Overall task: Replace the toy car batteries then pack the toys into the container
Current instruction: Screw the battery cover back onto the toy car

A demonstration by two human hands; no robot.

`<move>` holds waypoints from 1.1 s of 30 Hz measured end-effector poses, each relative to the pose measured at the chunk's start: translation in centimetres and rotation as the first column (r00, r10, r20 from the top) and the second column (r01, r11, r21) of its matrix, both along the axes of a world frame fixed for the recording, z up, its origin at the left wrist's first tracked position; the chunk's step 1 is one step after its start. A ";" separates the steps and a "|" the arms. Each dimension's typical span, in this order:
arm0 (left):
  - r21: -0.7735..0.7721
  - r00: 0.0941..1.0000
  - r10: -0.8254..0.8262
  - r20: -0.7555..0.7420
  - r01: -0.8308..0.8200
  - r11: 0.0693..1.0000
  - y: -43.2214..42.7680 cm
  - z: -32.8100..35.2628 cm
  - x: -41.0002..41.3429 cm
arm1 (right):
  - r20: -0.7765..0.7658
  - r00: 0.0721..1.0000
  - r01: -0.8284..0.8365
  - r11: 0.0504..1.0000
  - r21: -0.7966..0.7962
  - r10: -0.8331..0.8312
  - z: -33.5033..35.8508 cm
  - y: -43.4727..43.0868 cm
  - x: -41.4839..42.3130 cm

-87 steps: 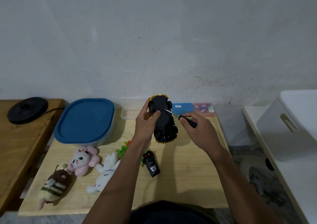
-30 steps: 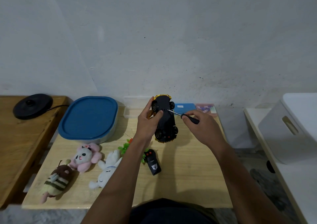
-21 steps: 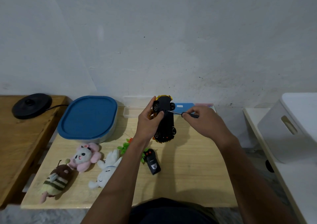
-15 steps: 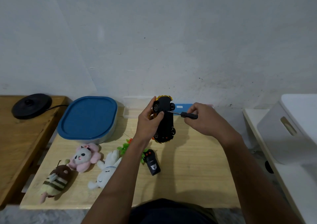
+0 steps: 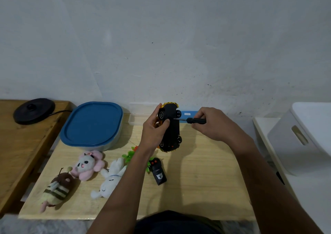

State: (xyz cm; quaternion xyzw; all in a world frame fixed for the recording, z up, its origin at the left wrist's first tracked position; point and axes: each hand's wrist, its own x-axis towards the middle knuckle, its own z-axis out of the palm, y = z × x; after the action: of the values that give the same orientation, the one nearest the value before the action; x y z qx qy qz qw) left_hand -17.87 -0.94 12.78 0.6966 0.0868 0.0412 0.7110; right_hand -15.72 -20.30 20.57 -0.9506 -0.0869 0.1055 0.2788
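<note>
- Blue-lidded container (image 5: 92,124) sits shut on the pale wooden table (image 5: 206,180), well to the left of the left hand (image 5: 154,133); in my judgement its lid has to come off before any packing, so nothing there matters yet.
- Plush toys wait below and left of the left forearm: a striped bee (image 5: 55,190), a pink-eared panda (image 5: 87,163) and a white rabbit (image 5: 111,180), all lying loose on the table.
- Black toy car (image 5: 171,128) is held off the table, underside toward the camera, with the left hand closed around its left flank and the thumb pressed on the chassis.
- Remote control (image 5: 158,172) lies just below the car, near the left wrist.
- Screwdriver (image 5: 191,120) is pinched in the closed right hand (image 5: 213,124), its tip set on the chassis just beside the left thumb.
- To do this step well, I judge: keep the shaft square to the screw, push in firmly while turning, brace the car hard, and catch the tiny screw, which is too small to see here.
</note>
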 end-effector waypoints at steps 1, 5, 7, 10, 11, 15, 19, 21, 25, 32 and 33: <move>0.004 1.000 -0.001 -0.001 0.001 1.000 0.0 0.0 0.0 | 0.013 1.000 0.007 1.000 0.020 -0.007 0.1 0.0 0.0; 0.018 1.000 -0.002 -0.001 0.003 1.000 0.1 0.0 -0.2 | 0.024 1.000 -0.016 0.999 -0.035 0.017 -0.1 0.0 0.1; 0.030 1.000 -0.003 0.005 0.003 1.000 0.1 0.1 -0.4 | 0.006 0.999 -0.036 0.996 -0.086 0.037 0.0 0.0 0.0; 0.028 1.000 0.012 0.005 -0.012 1.000 0.1 -0.1 -0.4 | -0.115 0.992 -0.068 0.995 -0.066 0.060 0.5 -0.2 -0.1; 0.028 1.000 0.017 0.001 -0.017 0.999 0.2 -0.1 -0.4 | -0.146 0.986 -0.097 0.993 -0.070 0.086 0.6 -0.3 -0.1; 0.017 0.999 0.026 -0.020 -0.026 1.000 0.3 -0.3 -0.6 | -0.085 0.992 -0.100 0.993 -0.065 0.094 0.7 -0.5 0.6; 0.015 0.999 0.037 -0.034 -0.037 0.999 0.7 -0.5 -0.8 | -0.023 0.996 -0.092 0.992 -0.088 0.090 1.1 -0.1 0.9; 0.017 0.999 0.043 -0.033 -0.042 0.999 0.8 -0.4 -0.9 | -0.022 0.994 -0.112 0.985 -0.132 0.110 0.8 0.3 0.7; -0.003 0.997 0.066 -0.031 -0.066 0.998 1.0 -0.4 -1.0 | -0.051 0.990 -0.134 0.982 -0.131 0.128 0.5 0.7 0.4; -0.021 0.997 0.076 -0.030 -0.077 0.997 1.1 -0.6 -1.0 | -0.009 0.989 -0.145 0.965 -0.217 0.147 1.2 1.1 0.6; -0.022 0.997 0.076 -0.032 -0.077 0.997 1.1 -0.7 -1.1 | -0.010 0.986 -0.162 0.953 -0.258 0.165 1.1 1.2 0.7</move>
State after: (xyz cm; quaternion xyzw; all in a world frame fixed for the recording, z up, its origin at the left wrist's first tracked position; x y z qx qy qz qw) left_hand -18.93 0.15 12.07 0.6852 0.1248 0.0565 0.7153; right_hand -15.04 -19.10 21.69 -0.9689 -0.1523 0.1331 0.1428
